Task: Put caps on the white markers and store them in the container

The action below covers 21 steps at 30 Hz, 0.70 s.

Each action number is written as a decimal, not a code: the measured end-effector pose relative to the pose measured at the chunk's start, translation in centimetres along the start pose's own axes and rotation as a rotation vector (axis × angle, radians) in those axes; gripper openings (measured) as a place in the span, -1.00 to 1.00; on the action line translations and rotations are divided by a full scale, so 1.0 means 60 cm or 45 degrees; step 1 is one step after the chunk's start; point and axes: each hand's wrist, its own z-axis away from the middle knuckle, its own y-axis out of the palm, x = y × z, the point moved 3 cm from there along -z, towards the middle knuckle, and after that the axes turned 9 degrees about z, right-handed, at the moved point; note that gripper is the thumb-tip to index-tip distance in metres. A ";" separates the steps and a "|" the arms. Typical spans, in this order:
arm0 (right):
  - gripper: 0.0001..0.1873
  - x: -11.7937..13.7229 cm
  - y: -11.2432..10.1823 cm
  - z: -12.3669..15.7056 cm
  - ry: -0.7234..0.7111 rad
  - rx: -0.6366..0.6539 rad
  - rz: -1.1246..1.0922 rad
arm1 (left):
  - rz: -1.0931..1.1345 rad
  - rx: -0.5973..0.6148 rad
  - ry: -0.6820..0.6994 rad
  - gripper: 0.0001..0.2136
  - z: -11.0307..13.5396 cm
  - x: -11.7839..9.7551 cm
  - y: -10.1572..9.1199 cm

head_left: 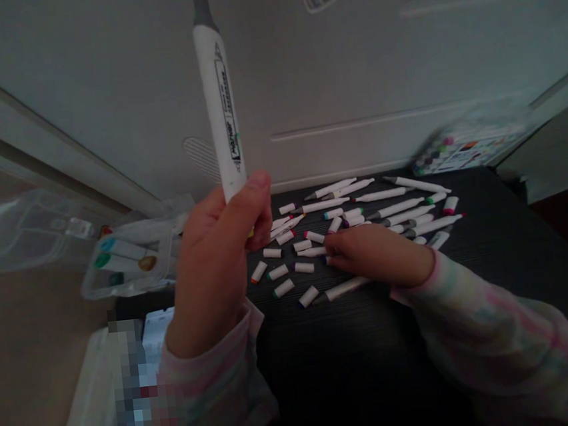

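My left hand is wrapped round a white marker with a grey end, held nearly upright above the table, thumb on its barrel. The marker's grey tip runs out at the top of the view, and a speck of yellow shows below my fingers. Lower and to the right, my right hand reaches down among the pens, fingertips closed together beside a dark blue end; what they pinch is mostly hidden. Loose white marker caps with coloured ends lie left of it. Several white markers lie behind it, and one marker in front.
A clear plastic case holding some markers stands open at the left, its lid tipped outward. A patterned package leans at the back right. The black table meets a pale panel behind. A partly blurred bright item lies left.
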 end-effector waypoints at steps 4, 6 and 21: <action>-0.77 0.001 -0.001 0.000 -0.019 0.014 -0.013 | 0.051 0.016 -0.061 -0.66 0.000 -0.003 0.004; -0.76 0.001 -0.001 0.001 -0.019 0.005 -0.029 | 0.081 0.032 -0.062 -0.67 0.001 -0.001 0.005; -0.75 -0.114 -0.061 0.074 0.457 -0.293 -0.354 | -0.264 -0.048 0.018 -0.65 0.005 -0.014 -0.016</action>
